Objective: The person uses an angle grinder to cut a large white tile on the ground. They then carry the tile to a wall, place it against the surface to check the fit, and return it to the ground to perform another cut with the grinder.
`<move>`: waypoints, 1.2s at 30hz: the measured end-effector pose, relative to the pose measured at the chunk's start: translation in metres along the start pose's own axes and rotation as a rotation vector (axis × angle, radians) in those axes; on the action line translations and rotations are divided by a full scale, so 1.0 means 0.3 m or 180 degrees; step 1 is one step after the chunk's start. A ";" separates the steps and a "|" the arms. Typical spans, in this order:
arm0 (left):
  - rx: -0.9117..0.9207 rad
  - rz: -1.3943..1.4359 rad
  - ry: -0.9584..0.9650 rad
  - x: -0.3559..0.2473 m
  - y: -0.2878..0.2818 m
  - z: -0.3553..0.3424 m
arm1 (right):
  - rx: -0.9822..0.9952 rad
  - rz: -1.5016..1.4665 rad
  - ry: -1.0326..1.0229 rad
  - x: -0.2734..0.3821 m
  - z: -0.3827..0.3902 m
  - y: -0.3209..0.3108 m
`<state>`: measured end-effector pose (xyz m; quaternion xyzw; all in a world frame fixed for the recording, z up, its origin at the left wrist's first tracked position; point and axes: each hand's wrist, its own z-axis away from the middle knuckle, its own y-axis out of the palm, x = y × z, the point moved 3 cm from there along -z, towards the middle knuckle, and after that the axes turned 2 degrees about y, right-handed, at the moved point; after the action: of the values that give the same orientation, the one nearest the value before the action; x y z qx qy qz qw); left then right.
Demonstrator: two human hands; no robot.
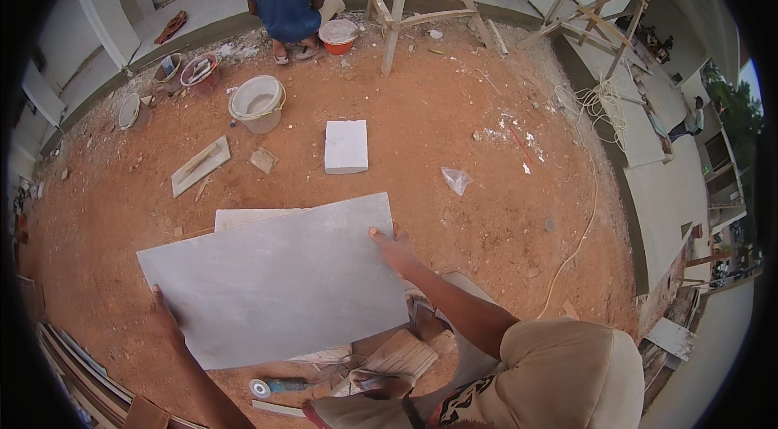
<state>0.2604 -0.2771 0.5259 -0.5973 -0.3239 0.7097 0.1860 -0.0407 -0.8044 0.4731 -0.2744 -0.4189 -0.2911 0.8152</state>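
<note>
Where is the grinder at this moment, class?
In the head view, the grinder lies on the ground, left of bottom centre, just below the grey tile.

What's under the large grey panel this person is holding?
Past the far edge of the grey panel, a strip of a pale board shows. The rest of that board, and anything else directly underneath, is covered, so I can't tell.

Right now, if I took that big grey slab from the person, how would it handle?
The grey slab is probably stiff: no sag shows between the left hand and the right hand, which hold its opposite sides. It may be fairly heavy, given its broad face and two-handed hold. Its square corners look apt to chip if knocked.
</note>
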 end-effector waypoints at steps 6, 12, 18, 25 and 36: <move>-0.0185 0.0913 0.0177 -0.782 -0.441 0.265 | 0.0340 -0.0171 -0.0649 0.937 0.266 -0.400; -0.0388 0.1589 -0.0164 -1.150 -0.522 0.541 | 0.1033 -0.0729 -0.0831 1.170 0.519 -0.866; 0.0436 0.0972 -0.0227 -1.165 -0.174 0.605 | -0.0070 -0.0492 -0.0108 1.005 0.585 -1.153; 0.1346 0.0742 -0.0153 -1.367 0.102 0.643 | -0.0804 -0.0186 -0.0013 1.110 0.531 -1.331; 0.1721 0.2067 0.0351 -1.657 0.527 0.392 | -0.0980 0.0053 -0.0641 1.529 0.230 -1.380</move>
<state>0.2739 -0.7427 0.7887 -0.6351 0.0893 0.7578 0.1199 -0.1485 -1.1503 0.9782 -0.4271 -0.4466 -0.3161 0.7198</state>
